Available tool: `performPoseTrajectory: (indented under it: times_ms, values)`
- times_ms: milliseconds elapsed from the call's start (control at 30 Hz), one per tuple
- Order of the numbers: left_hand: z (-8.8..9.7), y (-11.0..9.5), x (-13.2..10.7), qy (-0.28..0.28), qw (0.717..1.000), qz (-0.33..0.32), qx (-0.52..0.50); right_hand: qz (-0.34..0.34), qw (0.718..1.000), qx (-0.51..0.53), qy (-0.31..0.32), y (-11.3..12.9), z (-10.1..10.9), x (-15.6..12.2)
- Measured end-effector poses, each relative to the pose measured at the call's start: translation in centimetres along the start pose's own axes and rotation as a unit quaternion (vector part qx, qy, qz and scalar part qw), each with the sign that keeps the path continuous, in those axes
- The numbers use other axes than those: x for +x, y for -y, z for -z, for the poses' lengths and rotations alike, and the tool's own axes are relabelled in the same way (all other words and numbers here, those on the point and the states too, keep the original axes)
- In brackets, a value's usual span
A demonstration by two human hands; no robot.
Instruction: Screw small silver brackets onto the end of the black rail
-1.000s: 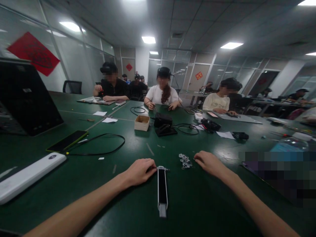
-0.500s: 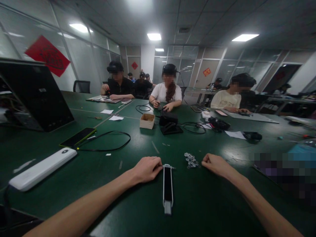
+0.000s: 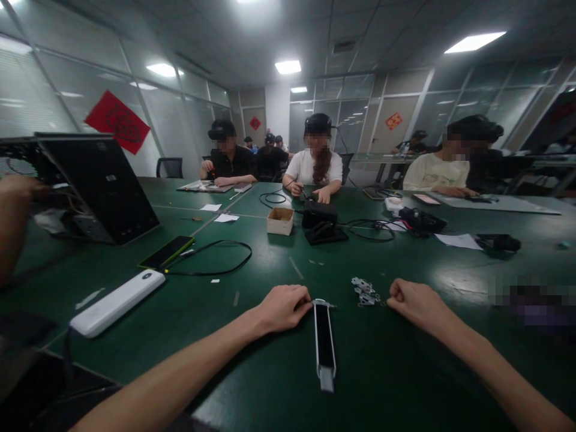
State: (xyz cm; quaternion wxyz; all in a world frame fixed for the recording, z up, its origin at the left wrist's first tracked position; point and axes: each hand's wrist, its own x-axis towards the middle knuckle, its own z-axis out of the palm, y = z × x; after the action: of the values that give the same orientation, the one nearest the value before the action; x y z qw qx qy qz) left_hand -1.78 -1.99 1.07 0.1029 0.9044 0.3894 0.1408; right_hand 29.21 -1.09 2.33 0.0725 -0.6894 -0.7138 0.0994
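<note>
My left hand rests on the green table, fingers curled and closed. Its fingertips meet the far end of a narrow white-framed tool with a black middle and a grey tab at the near end. A thin metal crosspiece shows at that far end. Whether the fingers pinch part of it is hidden. To the right lies a small pile of silvery metal pieces, some with rings. My right hand is closed beside this pile, its fingertips close to the rings; anything inside it is hidden.
On the left are a white power strip, a green-edged phone, a black cable and a black computer case with a person's arm beside it. Ahead stand a small box and a black device. Several people sit opposite.
The view has turned slightly left, so everything sits further right in the picture. A person's arm has come into view at the far left. My hands keep their places by the tool and pile.
</note>
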Motion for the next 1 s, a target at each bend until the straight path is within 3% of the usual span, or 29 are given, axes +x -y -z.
performPoseTrajectory:
  times_ms: [167,233,333,533,1000]
  values:
    - [-0.1,0.0,-0.1,-0.005,1.000,-0.006,0.007,0.172,0.969,0.093,-0.152,2.5,-2.0,-1.4]
    - [-0.1,-0.2,-0.1,-0.003,1.000,-0.006,0.015,0.237,0.950,0.134,-0.155,4.4,-3.2,-2.1]
    - [-0.1,-0.6,-0.2,0.002,1.000,-0.002,0.029,0.281,0.937,0.170,-0.121,6.4,-4.6,-2.9]
    - [-0.2,-0.7,-0.2,0.005,0.999,0.010,0.031,0.277,0.937,0.205,-0.054,6.7,-4.7,-3.1]
    - [-0.1,-0.7,-0.4,-0.001,1.000,0.004,0.014,0.257,0.940,0.213,-0.068,6.9,-5.3,-2.7]
